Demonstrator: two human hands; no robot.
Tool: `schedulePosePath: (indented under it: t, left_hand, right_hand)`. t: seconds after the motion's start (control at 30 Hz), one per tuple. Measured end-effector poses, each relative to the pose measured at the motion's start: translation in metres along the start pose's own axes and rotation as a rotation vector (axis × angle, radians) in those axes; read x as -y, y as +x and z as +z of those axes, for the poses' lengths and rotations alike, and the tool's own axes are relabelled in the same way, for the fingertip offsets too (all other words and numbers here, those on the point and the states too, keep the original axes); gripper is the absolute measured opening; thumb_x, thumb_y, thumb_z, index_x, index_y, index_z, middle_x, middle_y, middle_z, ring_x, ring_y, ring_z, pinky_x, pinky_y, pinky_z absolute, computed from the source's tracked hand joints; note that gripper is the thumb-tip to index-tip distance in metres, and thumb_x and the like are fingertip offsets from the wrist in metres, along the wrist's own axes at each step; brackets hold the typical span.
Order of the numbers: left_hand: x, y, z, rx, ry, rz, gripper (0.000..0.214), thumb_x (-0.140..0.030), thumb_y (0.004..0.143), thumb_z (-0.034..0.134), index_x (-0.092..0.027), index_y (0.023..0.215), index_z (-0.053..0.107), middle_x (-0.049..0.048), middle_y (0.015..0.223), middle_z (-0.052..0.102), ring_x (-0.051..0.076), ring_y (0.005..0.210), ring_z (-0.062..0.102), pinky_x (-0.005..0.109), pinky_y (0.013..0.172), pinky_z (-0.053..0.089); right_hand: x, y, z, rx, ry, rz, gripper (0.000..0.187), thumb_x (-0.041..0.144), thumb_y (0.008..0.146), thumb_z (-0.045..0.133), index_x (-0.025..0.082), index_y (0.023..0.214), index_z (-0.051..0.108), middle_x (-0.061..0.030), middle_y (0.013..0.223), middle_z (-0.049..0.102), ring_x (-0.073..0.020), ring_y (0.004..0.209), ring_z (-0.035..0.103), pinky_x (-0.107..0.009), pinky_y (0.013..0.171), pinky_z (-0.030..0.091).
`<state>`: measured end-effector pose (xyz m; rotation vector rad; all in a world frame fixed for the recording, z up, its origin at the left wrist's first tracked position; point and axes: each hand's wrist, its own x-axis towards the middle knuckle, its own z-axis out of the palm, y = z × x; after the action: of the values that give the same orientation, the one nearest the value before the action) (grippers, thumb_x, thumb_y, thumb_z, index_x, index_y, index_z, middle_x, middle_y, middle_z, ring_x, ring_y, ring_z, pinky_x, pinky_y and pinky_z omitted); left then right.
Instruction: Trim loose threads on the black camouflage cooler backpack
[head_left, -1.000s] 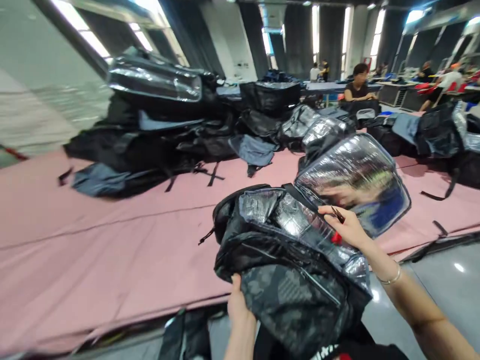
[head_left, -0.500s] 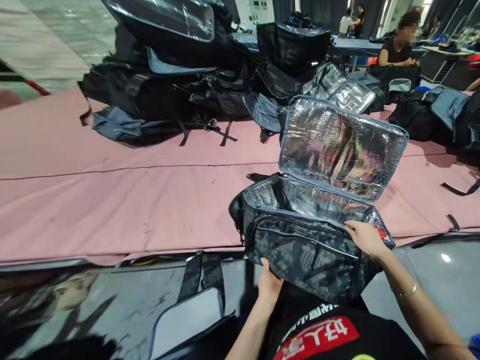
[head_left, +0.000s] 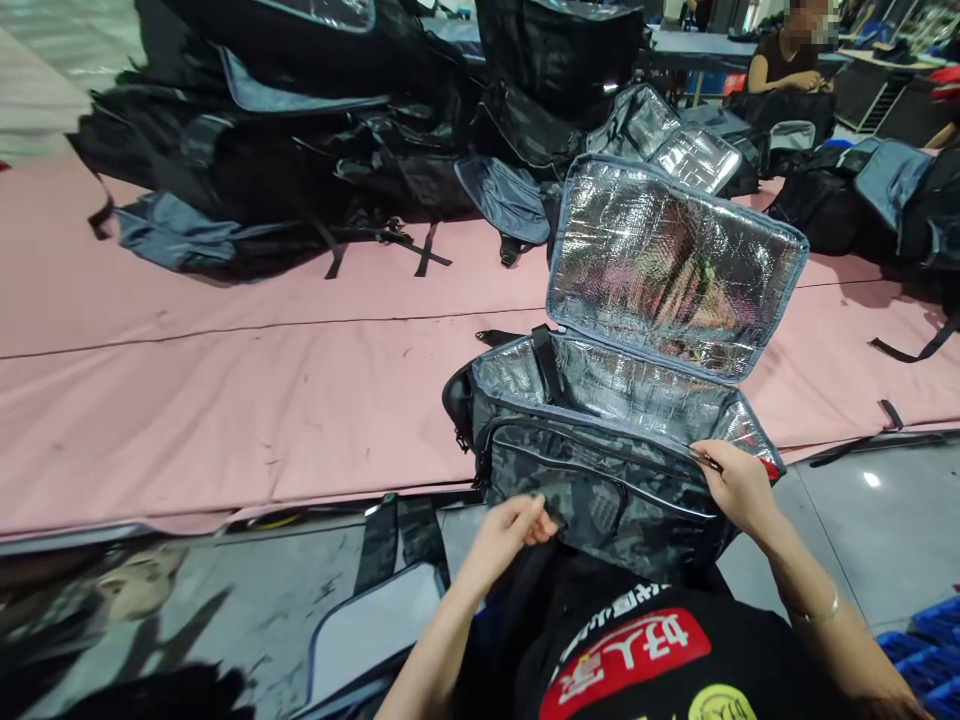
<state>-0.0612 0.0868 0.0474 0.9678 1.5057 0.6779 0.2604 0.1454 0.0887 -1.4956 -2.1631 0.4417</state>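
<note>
A camouflage insulated bag point(head_left: 585, 490) rests at the pink table's near edge, against my body. Its silver-lined lid point(head_left: 675, 265) is flipped up and back, so the foil inside shows, with a black strap point(head_left: 551, 370) lying across the left part. My right hand point(head_left: 739, 485) is closed at the bag's front right rim, a small dark slim thing point(head_left: 706, 459) showing at its fingertips. In front of the lower left front panel, my left hand point(head_left: 517, 522) has its fingers curled together; what they pinch, if anything, is too small to make out.
Black bags point(head_left: 262, 170) are heaped along the back of the pink table point(head_left: 225, 400), and more bags point(head_left: 862, 205) lie at the right. A grey-white padded panel point(head_left: 375, 630) with straps is below the table edge. Blue crates point(head_left: 930, 640) stand lower right. A person point(head_left: 787, 60) sits beyond.
My left hand has left the bag's bottom edge and risen in front of its front panel, fingers now curled. My right hand stays at the rim. The view has shifted slightly.
</note>
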Motion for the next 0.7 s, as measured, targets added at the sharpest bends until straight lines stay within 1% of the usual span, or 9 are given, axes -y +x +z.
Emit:
schedulePosePath:
  t: [0.1, 0.2, 0.3, 0.4, 0.47, 0.5, 0.6, 0.67, 0.7]
  left_hand:
    - [-0.037, 0.007, -0.006, -0.235, 0.016, 0.3, 0.041, -0.054, 0.079, 0.048, -0.016, 0.07, 0.06, 0.0048, 0.071, 0.068, 0.015, 0.066, 0.061, 0.027, 0.066, 0.048]
    - [-0.058, 0.025, -0.013, -0.428, 0.067, 0.493, 0.03, -0.046, 0.08, 0.051, -0.017, 0.084, 0.062, 0.0038, 0.083, 0.067, 0.016, 0.08, 0.062, 0.03, 0.078, 0.048]
    - [-0.065, 0.043, -0.018, -0.491, 0.192, 0.577, 0.029, -0.043, 0.079, 0.055, -0.018, 0.092, 0.062, 0.004, 0.09, 0.066, 0.017, 0.084, 0.062, 0.031, 0.081, 0.047]
    - [-0.064, 0.047, -0.01, -0.536, 0.327, 0.636, 0.027, -0.041, 0.08, 0.054, -0.019, 0.092, 0.062, 0.0038, 0.09, 0.065, 0.016, 0.08, 0.06, 0.029, 0.076, 0.047]
    - [-0.059, 0.042, 0.007, -0.536, 0.399, 0.648, 0.024, -0.04, 0.083, 0.05, -0.019, 0.088, 0.061, 0.0025, 0.084, 0.065, 0.014, 0.075, 0.059, 0.026, 0.071, 0.046]
    - [-0.056, 0.038, 0.02, -0.506, 0.446, 0.636, 0.023, -0.039, 0.084, 0.049, -0.019, 0.084, 0.06, 0.0014, 0.08, 0.064, 0.014, 0.072, 0.059, 0.025, 0.068, 0.045]
    - [-0.039, 0.025, 0.068, -0.348, 0.678, 0.605, 0.023, -0.04, 0.083, 0.05, -0.02, 0.073, 0.057, -0.0009, 0.068, 0.061, 0.013, 0.064, 0.057, 0.024, 0.059, 0.041]
    - [-0.027, 0.02, 0.093, -0.308, 0.855, 0.646, 0.024, -0.039, 0.084, 0.05, -0.02, 0.07, 0.055, 0.0, 0.066, 0.06, 0.014, 0.064, 0.056, 0.025, 0.058, 0.039]
    - [-0.022, 0.019, 0.1, -0.314, 0.915, 0.681, 0.024, -0.037, 0.085, 0.048, -0.02, 0.071, 0.055, 0.0009, 0.066, 0.06, 0.015, 0.065, 0.056, 0.025, 0.059, 0.039]
  right_hand:
    - [0.006, -0.003, -0.001, -0.006, 0.008, 0.007, 0.025, 0.014, 0.082, 0.04, 0.02, 0.093, 0.061, -0.0041, 0.09, 0.067, -0.0195, 0.083, 0.063, -0.03, 0.071, 0.048]
    - [0.006, -0.006, -0.002, -0.006, 0.026, 0.021, 0.027, 0.015, 0.083, 0.04, 0.02, 0.097, 0.062, -0.0042, 0.095, 0.067, -0.0194, 0.087, 0.063, -0.031, 0.074, 0.049]
    - [-0.003, -0.011, -0.007, -0.015, -0.008, 0.079, 0.026, 0.021, 0.086, 0.042, 0.021, 0.103, 0.061, -0.0045, 0.1, 0.066, -0.0201, 0.089, 0.062, -0.032, 0.077, 0.05]
    - [-0.016, -0.018, -0.011, -0.026, -0.069, 0.168, 0.025, 0.028, 0.087, 0.044, 0.024, 0.105, 0.062, -0.0032, 0.102, 0.065, -0.0209, 0.09, 0.062, -0.033, 0.078, 0.049]
    - [-0.024, -0.022, -0.01, -0.042, -0.072, 0.197, 0.025, 0.029, 0.088, 0.044, 0.024, 0.105, 0.062, -0.0024, 0.103, 0.065, -0.0205, 0.09, 0.062, -0.033, 0.078, 0.049]
    - [-0.026, -0.023, -0.009, -0.058, -0.067, 0.204, 0.025, 0.029, 0.088, 0.044, 0.024, 0.105, 0.062, -0.0021, 0.104, 0.065, -0.0201, 0.09, 0.062, -0.032, 0.078, 0.048]
    - [-0.03, -0.023, -0.005, -0.095, -0.081, 0.228, 0.022, 0.029, 0.088, 0.045, 0.024, 0.102, 0.062, -0.0009, 0.103, 0.065, -0.019, 0.09, 0.061, -0.029, 0.075, 0.047]
    - [-0.03, -0.02, -0.002, -0.101, -0.118, 0.248, 0.021, 0.03, 0.089, 0.046, 0.024, 0.098, 0.063, -0.0002, 0.098, 0.066, -0.0189, 0.088, 0.062, -0.028, 0.072, 0.046]
    - [-0.03, -0.018, -0.002, -0.102, -0.139, 0.254, 0.02, 0.031, 0.089, 0.046, 0.024, 0.096, 0.063, -0.0001, 0.096, 0.066, -0.0191, 0.087, 0.062, -0.028, 0.071, 0.045]
